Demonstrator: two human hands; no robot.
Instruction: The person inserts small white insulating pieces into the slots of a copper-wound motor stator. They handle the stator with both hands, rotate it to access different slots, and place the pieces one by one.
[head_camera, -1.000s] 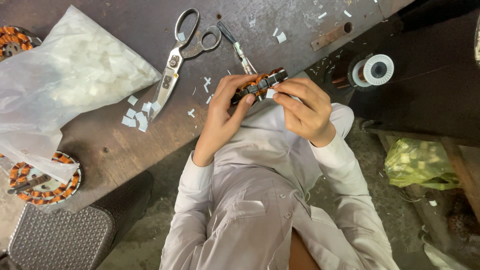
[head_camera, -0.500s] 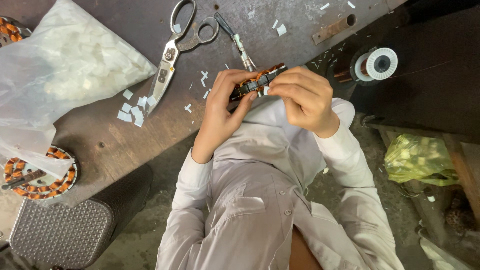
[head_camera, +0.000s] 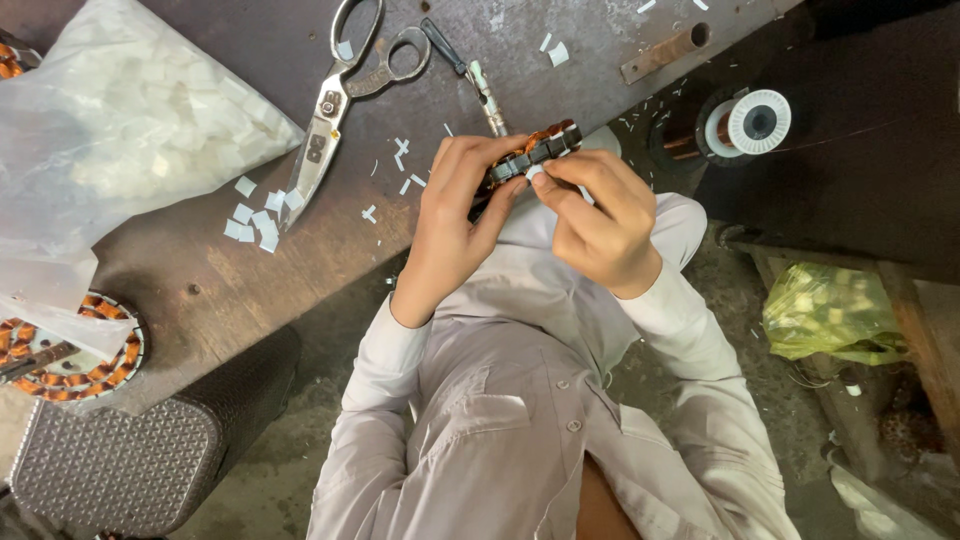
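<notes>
Both hands (head_camera: 455, 225) (head_camera: 600, 225) hide most of the stator (head_camera: 535, 150). Another stator (head_camera: 70, 350), at the worktop's (head_camera: 250, 290) left edge, sits partly under a bag (head_camera: 110, 130).

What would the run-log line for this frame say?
left hand: holds wound stator | right hand: fingers on stator | nearby: scissors, wire spool
</notes>
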